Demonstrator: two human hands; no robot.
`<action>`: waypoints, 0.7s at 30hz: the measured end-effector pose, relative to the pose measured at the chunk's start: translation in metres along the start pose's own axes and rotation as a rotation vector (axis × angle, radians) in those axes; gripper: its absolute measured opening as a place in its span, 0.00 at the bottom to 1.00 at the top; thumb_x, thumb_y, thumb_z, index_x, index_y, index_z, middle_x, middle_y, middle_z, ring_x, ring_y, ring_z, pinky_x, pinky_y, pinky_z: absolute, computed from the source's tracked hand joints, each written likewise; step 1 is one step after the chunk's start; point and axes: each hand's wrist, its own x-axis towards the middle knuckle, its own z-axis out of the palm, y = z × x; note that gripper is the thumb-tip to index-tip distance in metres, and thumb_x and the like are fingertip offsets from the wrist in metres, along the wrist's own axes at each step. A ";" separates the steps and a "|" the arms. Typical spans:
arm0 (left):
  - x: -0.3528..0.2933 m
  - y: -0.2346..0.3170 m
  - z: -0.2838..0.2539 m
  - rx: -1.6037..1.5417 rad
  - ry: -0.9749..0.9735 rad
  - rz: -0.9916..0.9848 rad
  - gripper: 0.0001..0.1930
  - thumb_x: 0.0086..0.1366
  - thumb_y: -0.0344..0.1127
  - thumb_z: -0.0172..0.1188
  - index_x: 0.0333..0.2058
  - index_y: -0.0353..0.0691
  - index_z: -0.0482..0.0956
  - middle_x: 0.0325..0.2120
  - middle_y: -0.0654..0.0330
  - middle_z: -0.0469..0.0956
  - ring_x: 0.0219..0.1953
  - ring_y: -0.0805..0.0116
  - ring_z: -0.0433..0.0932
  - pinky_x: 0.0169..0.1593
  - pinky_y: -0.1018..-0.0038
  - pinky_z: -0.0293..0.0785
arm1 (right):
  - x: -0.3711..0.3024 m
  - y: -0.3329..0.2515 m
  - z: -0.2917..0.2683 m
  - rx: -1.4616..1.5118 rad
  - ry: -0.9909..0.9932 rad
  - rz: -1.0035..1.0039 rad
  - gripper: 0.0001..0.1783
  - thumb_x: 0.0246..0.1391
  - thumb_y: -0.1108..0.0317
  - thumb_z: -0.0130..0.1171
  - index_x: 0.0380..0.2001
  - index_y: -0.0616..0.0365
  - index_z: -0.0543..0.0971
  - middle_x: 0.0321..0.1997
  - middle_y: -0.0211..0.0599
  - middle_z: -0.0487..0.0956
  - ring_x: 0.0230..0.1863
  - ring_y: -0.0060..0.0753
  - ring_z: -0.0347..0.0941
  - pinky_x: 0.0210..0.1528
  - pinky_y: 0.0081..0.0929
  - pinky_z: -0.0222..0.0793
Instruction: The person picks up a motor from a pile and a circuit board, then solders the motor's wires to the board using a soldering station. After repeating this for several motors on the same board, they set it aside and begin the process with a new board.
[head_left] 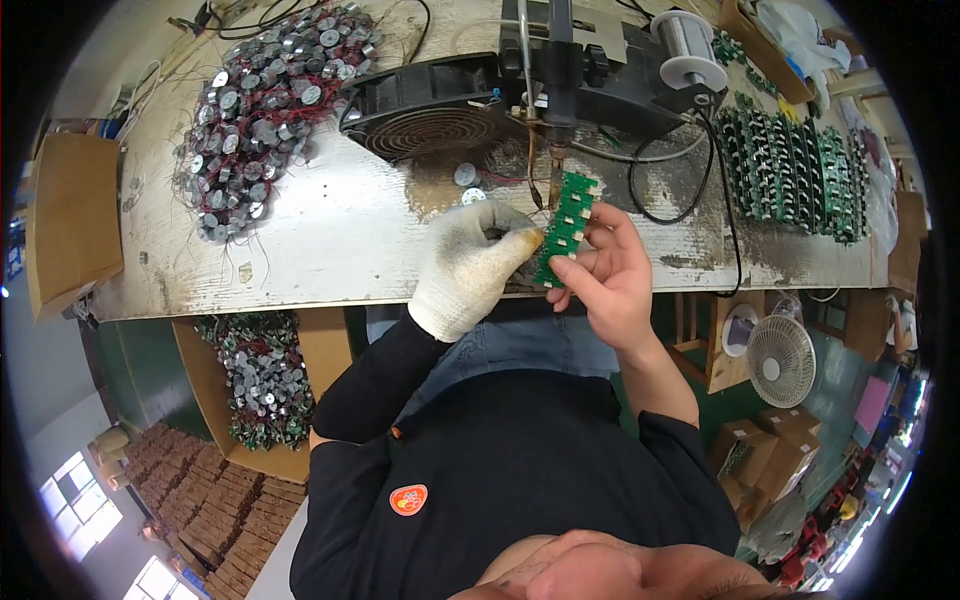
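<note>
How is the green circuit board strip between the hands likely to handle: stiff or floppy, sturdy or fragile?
The green circuit board strip looks stiff: it stays straight though pinched only at its lower part by the right hand and the gloved left hand. Thin and small, it is probably light. Its notched edges suggest it could snap if bent.

The gloved left hand [468, 268] hides the green circuit board's [566, 226] lower left edge
</note>
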 end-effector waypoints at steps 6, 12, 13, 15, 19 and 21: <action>0.001 -0.001 0.003 -0.018 0.015 -0.002 0.10 0.59 0.32 0.61 0.30 0.28 0.79 0.23 0.60 0.78 0.26 0.79 0.74 0.30 0.80 0.70 | 0.000 0.000 -0.002 0.002 -0.006 -0.014 0.31 0.52 0.86 0.54 0.57 0.62 0.57 0.50 0.48 0.72 0.26 0.28 0.77 0.20 0.18 0.73; 0.001 0.007 0.005 -0.028 0.023 -0.019 0.09 0.59 0.31 0.61 0.30 0.28 0.79 0.23 0.60 0.79 0.27 0.80 0.74 0.30 0.80 0.70 | 0.000 -0.004 -0.002 0.010 -0.015 -0.016 0.31 0.51 0.86 0.55 0.57 0.63 0.57 0.50 0.48 0.72 0.26 0.28 0.77 0.20 0.18 0.73; -0.001 0.010 0.006 -0.031 0.021 -0.026 0.09 0.59 0.31 0.61 0.30 0.28 0.79 0.23 0.60 0.79 0.27 0.80 0.73 0.30 0.80 0.70 | 0.000 -0.004 -0.002 0.013 -0.018 -0.017 0.31 0.51 0.85 0.55 0.57 0.63 0.57 0.50 0.48 0.72 0.26 0.28 0.77 0.20 0.18 0.73; -0.001 0.010 0.006 -0.030 0.020 -0.032 0.09 0.59 0.31 0.61 0.30 0.28 0.79 0.23 0.61 0.79 0.27 0.80 0.73 0.30 0.80 0.70 | 0.000 -0.002 -0.002 0.010 -0.015 -0.017 0.30 0.51 0.85 0.55 0.57 0.63 0.58 0.50 0.47 0.72 0.26 0.28 0.77 0.20 0.18 0.73; -0.001 -0.001 0.003 -0.027 0.032 -0.039 0.08 0.59 0.31 0.60 0.29 0.28 0.80 0.22 0.61 0.78 0.26 0.80 0.73 0.30 0.80 0.69 | -0.001 0.004 -0.003 -0.001 -0.015 0.004 0.29 0.51 0.85 0.55 0.56 0.63 0.59 0.49 0.47 0.72 0.26 0.27 0.77 0.20 0.18 0.73; -0.001 -0.003 0.002 -0.004 0.024 -0.026 0.09 0.59 0.31 0.60 0.29 0.29 0.80 0.21 0.60 0.78 0.26 0.80 0.73 0.30 0.80 0.69 | -0.002 0.005 -0.004 -0.003 -0.013 -0.002 0.29 0.51 0.85 0.55 0.56 0.63 0.59 0.49 0.46 0.72 0.26 0.27 0.77 0.20 0.17 0.73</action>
